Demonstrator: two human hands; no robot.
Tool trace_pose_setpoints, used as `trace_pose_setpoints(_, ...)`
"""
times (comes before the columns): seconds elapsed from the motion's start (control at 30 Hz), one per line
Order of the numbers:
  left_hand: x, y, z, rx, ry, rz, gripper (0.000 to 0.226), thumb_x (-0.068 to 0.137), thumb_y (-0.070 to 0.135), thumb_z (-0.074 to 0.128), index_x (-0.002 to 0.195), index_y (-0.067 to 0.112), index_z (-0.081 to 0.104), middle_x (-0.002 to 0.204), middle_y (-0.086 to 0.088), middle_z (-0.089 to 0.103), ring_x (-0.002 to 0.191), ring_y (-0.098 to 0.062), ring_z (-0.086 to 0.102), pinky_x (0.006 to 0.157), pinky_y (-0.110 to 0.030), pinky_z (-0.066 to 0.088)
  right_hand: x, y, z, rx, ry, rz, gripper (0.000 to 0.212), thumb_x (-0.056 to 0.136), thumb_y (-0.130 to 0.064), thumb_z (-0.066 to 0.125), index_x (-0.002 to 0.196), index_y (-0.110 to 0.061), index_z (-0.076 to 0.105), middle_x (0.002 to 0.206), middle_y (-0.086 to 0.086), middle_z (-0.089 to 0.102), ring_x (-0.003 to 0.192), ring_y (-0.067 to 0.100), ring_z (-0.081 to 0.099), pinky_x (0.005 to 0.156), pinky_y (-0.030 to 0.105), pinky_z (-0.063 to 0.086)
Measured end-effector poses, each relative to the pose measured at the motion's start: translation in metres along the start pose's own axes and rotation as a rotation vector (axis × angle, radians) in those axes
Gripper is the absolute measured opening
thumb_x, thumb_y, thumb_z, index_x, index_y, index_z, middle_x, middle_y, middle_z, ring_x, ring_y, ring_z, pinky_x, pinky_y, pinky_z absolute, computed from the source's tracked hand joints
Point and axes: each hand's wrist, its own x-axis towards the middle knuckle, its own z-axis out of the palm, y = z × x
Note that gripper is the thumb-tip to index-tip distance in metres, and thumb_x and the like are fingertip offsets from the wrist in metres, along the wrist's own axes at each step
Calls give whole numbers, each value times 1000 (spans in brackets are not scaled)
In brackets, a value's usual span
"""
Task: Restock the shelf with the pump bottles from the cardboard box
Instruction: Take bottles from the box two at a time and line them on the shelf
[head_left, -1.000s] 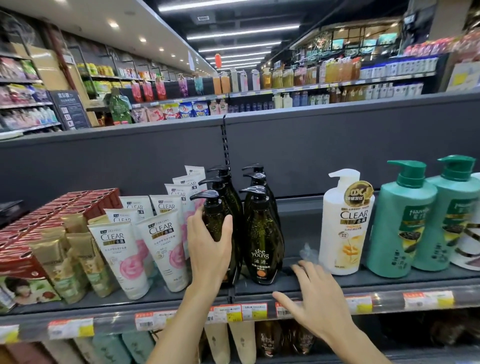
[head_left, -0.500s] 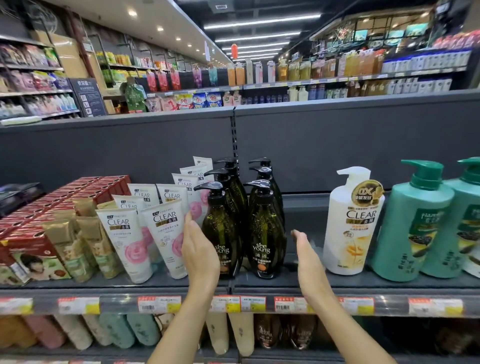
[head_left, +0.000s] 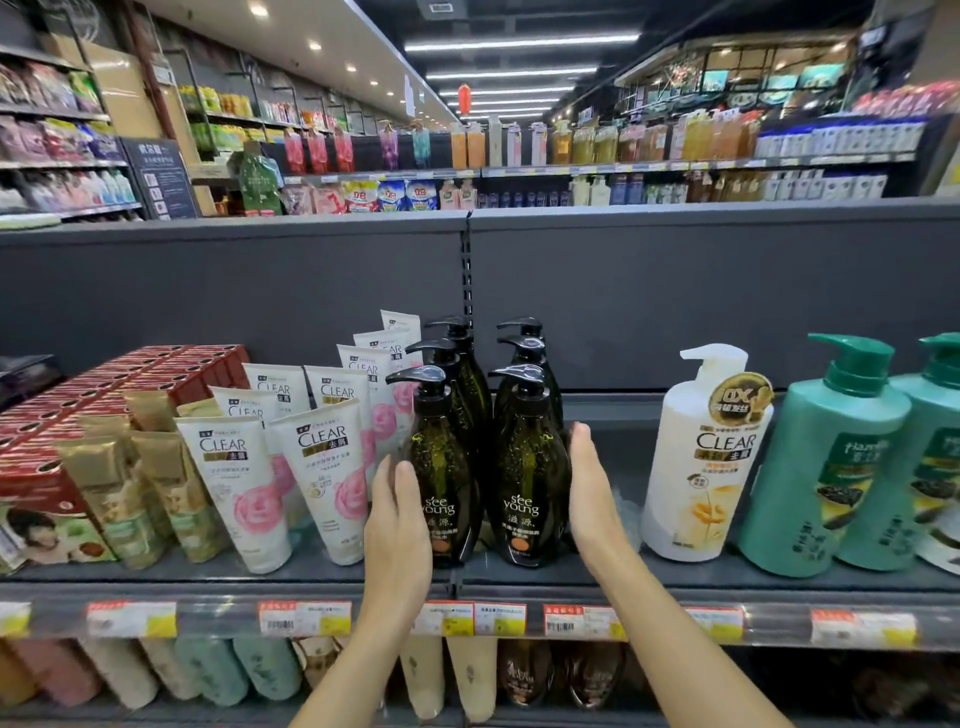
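**Now: two flat hands bracket the dark pump bottles on the shelf**

Seen from a head camera looking at a grey store shelf (head_left: 675, 582), two rows of dark olive-green pump bottles stand upright at the centre, running back toward the shelf wall. The front left bottle (head_left: 444, 478) and front right bottle (head_left: 524, 483) stand just beside each other. Each has a glossy, translucent teardrop body, a black pump head with its spout pointing left, pale "see young" lettering, and a small orange round mark low on the front. More of the same bottles (head_left: 527, 343) line up behind them.

The left hand (head_left: 397, 525) lies flat against the left side of the front left bottle, fingers straight and pressed together, gripping nothing. The right hand (head_left: 592, 493) stands edge-on against the right side of the front right bottle, fingers likewise straight and together.

Left of the bottles stand white Clear tubes (head_left: 332, 478) with pink roses. To the right, well apart, stands a white Clear pump bottle (head_left: 711, 457), then teal pump bottles (head_left: 826, 462). Price tags (head_left: 306, 618) line the shelf edge.
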Motion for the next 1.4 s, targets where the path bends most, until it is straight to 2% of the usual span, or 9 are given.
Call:
trace_pose_setpoints(0.27,-15,-1,-5,204,8,196,85,89,52,55,155,29,8,155,20,17,139,6,13,111,-23,15,-10,17,-2,-266,-21,-280,111,62,-69,74,154,-35,21,151,-16,40,136,1,39,111,28,35)
trace_pose_setpoints(0.47,-18,-6,-5,307,-35,256,94,85,45,66,155,29,5,147,25,16,137,9,11,112,-23,16,-2,16,-8,-280,-45,-281,108,64,-62,72,154,-37,19,151,-18,39,136,0,39,111,28,35)
trace_pose_setpoints(0.6,-18,-5,-7,306,-33,249,94,84,45,67,155,30,6,155,20,17,139,7,13,113,-25,18,-5,17,-11,-201,-71,-298,112,64,-83,61,154,-35,14,143,-38,29,131,-20,30,111,17,26)
trace_pose_setpoints(0.67,-17,-4,-8,292,-41,249,93,84,44,68,154,30,9,158,14,20,143,0,18,115,-30,21,-1,9,-13,-84,-8,-252,108,70,-90,43,155,-28,18,153,-27,25,140,-10,25,116,23,20)
trace_pose_setpoints(0.77,-16,-5,-8,290,-48,250,93,83,43,70,154,29,11,159,11,23,144,-5,22,114,-31,24,29,-9,-19,138,76,-113,72,97,-65,20,152,-22,35,159,-4,33,147,11,27,122,38,18)
trace_pose_setpoints(0.93,-15,-4,-9,277,-41,232,93,79,46,73,152,30,17,154,9,32,140,-9,31,114,-38,31,76,-15,-12,132,6,36,32,99,-40,50,123,-29,67,134,-1,65,128,20,56,114,46,38)
trace_pose_setpoints(1.1,-13,-5,-10,267,-41,240,92,78,48,74,151,32,19,150,13,36,135,-5,37,111,-37,36,87,-15,-14,58,19,12,30,97,-24,62,126,-26,66,112,0,76,106,17,71,100,44,53)
trace_pose_setpoints(1.23,-13,-5,-11,253,-46,241,92,78,47,74,150,31,20,147,16,35,134,-4,36,111,-33,34,89,-9,-15,58,29,0,38,98,-27,60,136,-26,58,126,-1,68,116,18,65,106,45,47)
trace_pose_setpoints(1.4,-9,-4,-17,251,-95,259,94,79,47,74,151,38,15,142,29,28,132,9,27,109,-22,27,71,8,-18,83,166,-12,54,93,-54,50,142,-31,49,143,-8,54,132,14,50,117,45,34)
